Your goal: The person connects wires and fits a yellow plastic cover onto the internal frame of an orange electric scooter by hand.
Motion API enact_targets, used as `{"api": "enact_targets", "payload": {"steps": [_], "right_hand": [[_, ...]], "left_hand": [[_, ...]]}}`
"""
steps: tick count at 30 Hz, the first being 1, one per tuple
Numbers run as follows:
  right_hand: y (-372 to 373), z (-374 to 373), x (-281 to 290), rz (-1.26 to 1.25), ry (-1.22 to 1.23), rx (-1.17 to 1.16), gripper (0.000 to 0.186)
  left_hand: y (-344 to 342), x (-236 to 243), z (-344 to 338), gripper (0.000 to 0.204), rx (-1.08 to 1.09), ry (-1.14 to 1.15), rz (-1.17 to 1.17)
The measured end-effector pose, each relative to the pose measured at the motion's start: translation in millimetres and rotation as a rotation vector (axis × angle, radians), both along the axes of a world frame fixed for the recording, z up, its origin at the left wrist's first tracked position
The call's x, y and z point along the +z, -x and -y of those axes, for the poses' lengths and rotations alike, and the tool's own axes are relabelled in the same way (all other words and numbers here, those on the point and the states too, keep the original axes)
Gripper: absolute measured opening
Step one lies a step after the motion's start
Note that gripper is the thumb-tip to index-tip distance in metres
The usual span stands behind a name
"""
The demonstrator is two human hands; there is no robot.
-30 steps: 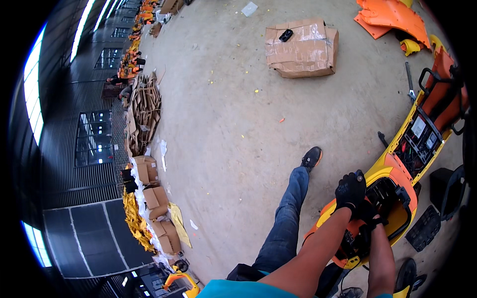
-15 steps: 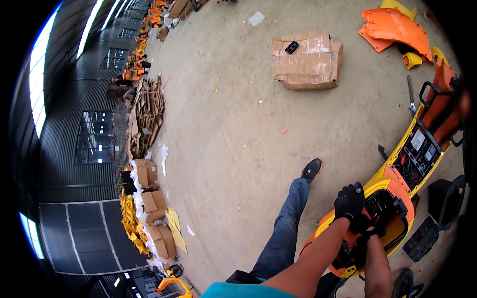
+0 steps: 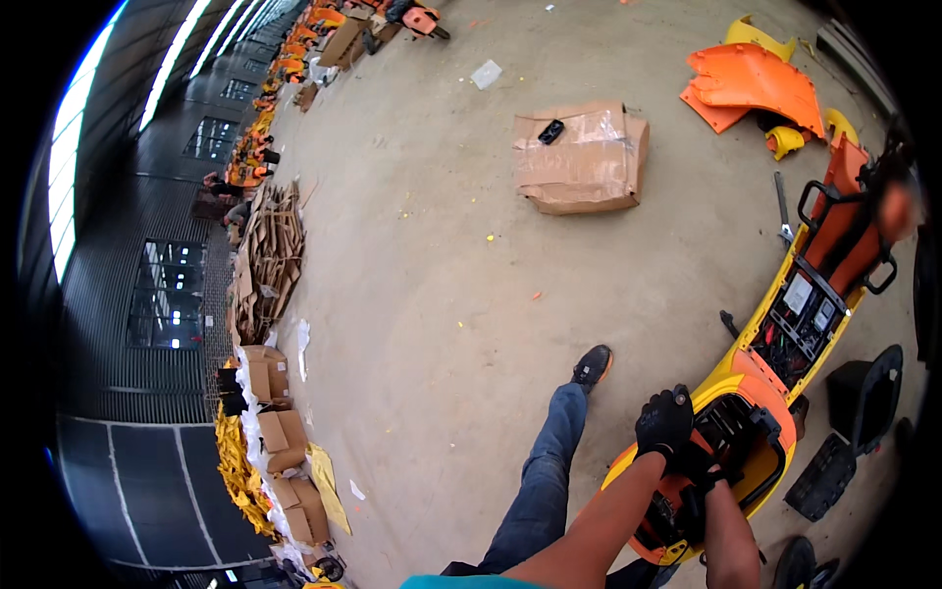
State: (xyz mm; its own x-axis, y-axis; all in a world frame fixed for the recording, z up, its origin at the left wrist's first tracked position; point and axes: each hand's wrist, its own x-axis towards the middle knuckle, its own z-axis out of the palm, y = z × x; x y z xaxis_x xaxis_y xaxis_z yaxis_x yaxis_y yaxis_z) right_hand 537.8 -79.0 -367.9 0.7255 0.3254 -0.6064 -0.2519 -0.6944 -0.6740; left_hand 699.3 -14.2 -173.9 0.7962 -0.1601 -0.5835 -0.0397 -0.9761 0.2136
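Note:
A yellow and orange scooter body [image 3: 731,378] without its seat stretches from the lower middle toward the upper right. In a black glove, my left hand [image 3: 664,422] is closed in a fist over the scooter's near opening. A small round metal end shows at its top; the rest of what it grips is hidden. Lower and close beside it, my right hand [image 3: 699,465], also in a black glove, reaches into the same opening, its fingers hidden. Farther along the body, an open compartment [image 3: 797,316] shows wires and black parts.
A taped cardboard box [image 3: 579,162] with a small black part [image 3: 551,132] on top lies ahead. Orange panels [image 3: 756,83] and an adjustable wrench [image 3: 783,208] are on the floor at right. Black bins [image 3: 863,398] lie right of the scooter. Flattened cardboard [image 3: 267,257] is piled left.
The view has shifted, so the floor, box and scooter sit lower and farther left. Both hands stay at the scooter's opening, the left still closed.

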Motion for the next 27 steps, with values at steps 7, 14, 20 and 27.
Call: {"api": "enact_targets", "payload": {"steps": [7,14,20,27], "right_hand": [[12,-21,3,-0.074,-0.441,-0.368,0.029],[-10,2,35,0.219,-0.227,0.068,0.030],[-6,-11,46,-0.148,-0.182,-0.067,0.035],[-7,-7,42,0.034,-0.187,-0.035,0.044]], "left_hand": [[7,-37,-4,0.043,0.092,0.103,0.048],[18,-41,-8,0.046,0.150,0.244,0.113],[16,-50,-10,0.053,0.149,0.221,0.043],[14,-39,2,0.026,-0.056,0.013,0.041]]}}
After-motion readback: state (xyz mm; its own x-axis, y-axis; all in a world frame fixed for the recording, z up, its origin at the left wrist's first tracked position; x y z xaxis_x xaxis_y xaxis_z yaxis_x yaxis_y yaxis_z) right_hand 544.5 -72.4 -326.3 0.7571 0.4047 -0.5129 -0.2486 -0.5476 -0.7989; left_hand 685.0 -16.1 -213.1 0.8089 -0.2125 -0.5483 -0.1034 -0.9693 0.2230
